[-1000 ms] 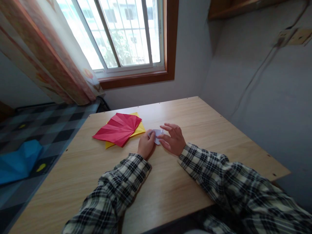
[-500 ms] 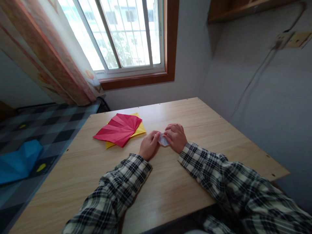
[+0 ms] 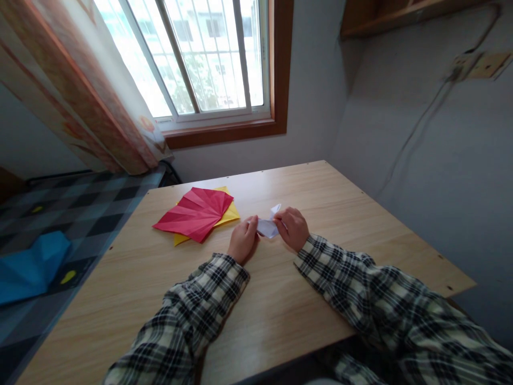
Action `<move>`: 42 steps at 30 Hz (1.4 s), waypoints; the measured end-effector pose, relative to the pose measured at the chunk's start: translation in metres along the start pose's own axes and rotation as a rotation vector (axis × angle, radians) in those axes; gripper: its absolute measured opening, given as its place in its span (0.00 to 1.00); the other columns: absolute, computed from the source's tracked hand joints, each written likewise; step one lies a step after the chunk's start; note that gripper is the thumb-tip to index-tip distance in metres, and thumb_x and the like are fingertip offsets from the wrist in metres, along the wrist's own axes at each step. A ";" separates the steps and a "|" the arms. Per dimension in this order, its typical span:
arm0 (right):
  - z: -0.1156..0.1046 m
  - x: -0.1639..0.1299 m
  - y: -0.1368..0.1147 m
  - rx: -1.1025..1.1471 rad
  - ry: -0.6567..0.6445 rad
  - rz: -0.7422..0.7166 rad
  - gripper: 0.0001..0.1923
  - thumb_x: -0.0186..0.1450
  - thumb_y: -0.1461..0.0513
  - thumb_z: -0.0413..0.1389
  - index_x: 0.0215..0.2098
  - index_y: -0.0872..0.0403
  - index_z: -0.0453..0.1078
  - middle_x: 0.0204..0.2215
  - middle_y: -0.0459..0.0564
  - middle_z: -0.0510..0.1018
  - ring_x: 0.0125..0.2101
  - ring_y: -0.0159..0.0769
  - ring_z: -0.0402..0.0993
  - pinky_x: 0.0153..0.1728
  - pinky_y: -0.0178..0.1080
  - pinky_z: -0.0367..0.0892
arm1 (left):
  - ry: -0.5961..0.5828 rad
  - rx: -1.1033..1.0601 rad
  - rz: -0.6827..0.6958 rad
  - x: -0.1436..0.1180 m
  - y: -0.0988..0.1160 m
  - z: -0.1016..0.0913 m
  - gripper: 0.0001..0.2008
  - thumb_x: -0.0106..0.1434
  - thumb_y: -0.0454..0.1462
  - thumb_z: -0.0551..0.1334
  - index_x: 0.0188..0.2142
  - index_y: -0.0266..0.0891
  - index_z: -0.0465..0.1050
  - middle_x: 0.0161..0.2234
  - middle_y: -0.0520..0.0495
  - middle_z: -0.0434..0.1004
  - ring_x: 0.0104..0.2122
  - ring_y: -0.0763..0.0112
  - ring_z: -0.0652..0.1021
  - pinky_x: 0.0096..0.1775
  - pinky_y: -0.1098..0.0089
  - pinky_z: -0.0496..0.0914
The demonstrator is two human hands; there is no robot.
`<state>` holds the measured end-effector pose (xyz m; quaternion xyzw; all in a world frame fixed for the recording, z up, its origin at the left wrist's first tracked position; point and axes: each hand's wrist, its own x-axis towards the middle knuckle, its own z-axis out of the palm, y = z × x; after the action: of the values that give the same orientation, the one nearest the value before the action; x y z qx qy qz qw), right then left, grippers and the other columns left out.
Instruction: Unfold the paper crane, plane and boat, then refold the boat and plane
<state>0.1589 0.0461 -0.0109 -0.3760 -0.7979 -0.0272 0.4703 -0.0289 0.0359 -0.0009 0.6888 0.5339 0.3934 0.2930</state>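
Observation:
A small piece of folded white paper [image 3: 266, 228] is held between my two hands, just above the wooden table. My left hand [image 3: 243, 238] is closed on its left end, thumb on top. With thumb and fingers pinched, my right hand [image 3: 293, 229] grips the right side, where a pointed flap of the paper stands up. To the left of my hands lies a creased red sheet of paper [image 3: 196, 213], partly covering a yellow folded paper [image 3: 229, 215].
The light wooden table [image 3: 256, 321] stands below a barred window [image 3: 212, 64]. On the dark checked surface [image 3: 80, 198] at left rests a blue folded paper [image 3: 36, 264]. A cable [image 3: 412, 133] hangs from the wall socket [image 3: 465, 67] at right.
The fingers of my right hand have drawn back from over the white paper into a pinch. More of the paper shows, and a pointed flap now sticks up.

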 end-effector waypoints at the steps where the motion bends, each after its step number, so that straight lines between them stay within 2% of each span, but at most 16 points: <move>1: 0.000 -0.001 0.000 -0.001 0.007 0.004 0.15 0.73 0.56 0.46 0.34 0.51 0.71 0.28 0.51 0.76 0.33 0.42 0.69 0.39 0.44 0.61 | 0.011 -0.001 0.002 0.000 -0.001 0.000 0.26 0.71 0.52 0.46 0.28 0.41 0.71 0.22 0.51 0.72 0.27 0.65 0.74 0.34 0.68 0.65; 5: -0.002 -0.003 -0.004 0.015 -0.011 -0.056 0.15 0.73 0.56 0.47 0.35 0.50 0.71 0.30 0.51 0.79 0.34 0.40 0.73 0.41 0.45 0.62 | 0.017 -0.122 -0.008 0.002 -0.002 0.002 0.22 0.71 0.52 0.49 0.30 0.41 0.69 0.24 0.51 0.71 0.27 0.67 0.72 0.34 0.68 0.67; 9: -0.004 -0.001 -0.008 0.070 -0.091 -0.155 0.12 0.72 0.58 0.48 0.36 0.49 0.72 0.36 0.49 0.82 0.42 0.37 0.76 0.50 0.45 0.63 | -0.022 -0.479 -0.077 0.006 -0.004 0.006 0.18 0.69 0.49 0.51 0.37 0.38 0.71 0.28 0.49 0.73 0.26 0.69 0.72 0.31 0.69 0.68; 12: -0.005 0.001 -0.009 0.126 -0.166 -0.210 0.09 0.70 0.60 0.50 0.38 0.48 0.72 0.38 0.47 0.83 0.49 0.38 0.76 0.60 0.49 0.57 | -0.009 -0.659 -0.126 0.008 -0.007 0.004 0.16 0.65 0.45 0.55 0.44 0.36 0.71 0.35 0.46 0.76 0.32 0.69 0.75 0.35 0.69 0.70; 16: -0.005 0.000 -0.006 0.187 -0.171 -0.241 0.09 0.70 0.59 0.50 0.43 0.48 0.72 0.41 0.47 0.83 0.53 0.39 0.74 0.66 0.53 0.48 | -0.060 -0.649 -0.179 0.007 -0.008 -0.004 0.19 0.59 0.40 0.59 0.49 0.37 0.71 0.42 0.44 0.78 0.38 0.66 0.77 0.38 0.68 0.71; 19: -0.004 -0.001 -0.003 0.180 -0.130 -0.200 0.09 0.70 0.59 0.51 0.43 0.49 0.72 0.40 0.48 0.83 0.53 0.40 0.74 0.65 0.53 0.48 | -0.069 -0.654 -0.182 0.005 -0.005 -0.010 0.23 0.53 0.35 0.60 0.50 0.38 0.73 0.46 0.44 0.79 0.42 0.64 0.77 0.41 0.68 0.71; 22: -0.002 -0.002 0.001 0.085 -0.108 -0.085 0.09 0.68 0.63 0.52 0.43 0.50 0.73 0.41 0.49 0.82 0.51 0.42 0.73 0.61 0.51 0.53 | -0.088 -0.676 -0.204 0.004 -0.004 -0.011 0.27 0.50 0.33 0.62 0.52 0.38 0.73 0.47 0.45 0.79 0.43 0.66 0.77 0.43 0.69 0.70; 25: -0.001 -0.001 0.004 -0.036 -0.109 0.038 0.18 0.61 0.69 0.53 0.49 0.52 0.73 0.44 0.52 0.81 0.52 0.45 0.70 0.58 0.50 0.55 | -0.101 -0.723 -0.211 0.004 -0.005 -0.010 0.28 0.50 0.34 0.64 0.53 0.38 0.74 0.48 0.45 0.79 0.42 0.67 0.76 0.43 0.70 0.68; 28: -0.002 0.000 0.005 -0.127 -0.129 0.091 0.25 0.58 0.72 0.53 0.52 0.53 0.73 0.45 0.53 0.80 0.54 0.46 0.67 0.57 0.49 0.54 | -0.135 -0.749 -0.229 0.004 -0.006 -0.011 0.27 0.51 0.34 0.66 0.53 0.37 0.75 0.50 0.44 0.79 0.41 0.67 0.76 0.42 0.70 0.67; 33: -0.005 0.002 0.007 -0.245 -0.151 0.080 0.16 0.65 0.67 0.55 0.49 0.51 0.75 0.46 0.53 0.81 0.52 0.47 0.66 0.51 0.48 0.53 | -0.191 -0.773 -0.216 0.003 -0.007 -0.013 0.27 0.51 0.33 0.69 0.53 0.37 0.76 0.52 0.43 0.78 0.45 0.65 0.76 0.47 0.68 0.67; 37: -0.008 0.003 0.017 -0.300 -0.119 0.035 0.11 0.67 0.63 0.58 0.47 0.49 0.76 0.38 0.49 0.83 0.46 0.45 0.67 0.46 0.47 0.52 | -0.200 -0.756 -0.205 0.003 -0.010 -0.014 0.31 0.50 0.32 0.69 0.55 0.37 0.74 0.54 0.42 0.77 0.48 0.61 0.76 0.50 0.65 0.68; 40: -0.010 0.005 0.025 -0.333 -0.098 -0.020 0.05 0.68 0.61 0.58 0.40 0.48 0.77 0.36 0.47 0.84 0.43 0.43 0.66 0.44 0.47 0.51 | -0.206 -0.714 -0.180 0.003 -0.010 -0.015 0.32 0.49 0.31 0.67 0.56 0.37 0.74 0.54 0.42 0.76 0.49 0.60 0.76 0.52 0.64 0.68; 42: -0.011 0.005 0.027 -0.334 -0.090 -0.057 0.06 0.69 0.60 0.57 0.37 0.48 0.77 0.37 0.46 0.84 0.41 0.42 0.66 0.44 0.47 0.51 | -0.199 -0.677 -0.178 0.002 -0.009 -0.015 0.31 0.49 0.30 0.65 0.56 0.38 0.74 0.54 0.43 0.77 0.48 0.61 0.76 0.51 0.64 0.68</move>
<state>0.1820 0.0638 -0.0090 -0.4271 -0.8129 -0.1556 0.3641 -0.0458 0.0402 -0.0001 0.5385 0.4001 0.4517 0.5881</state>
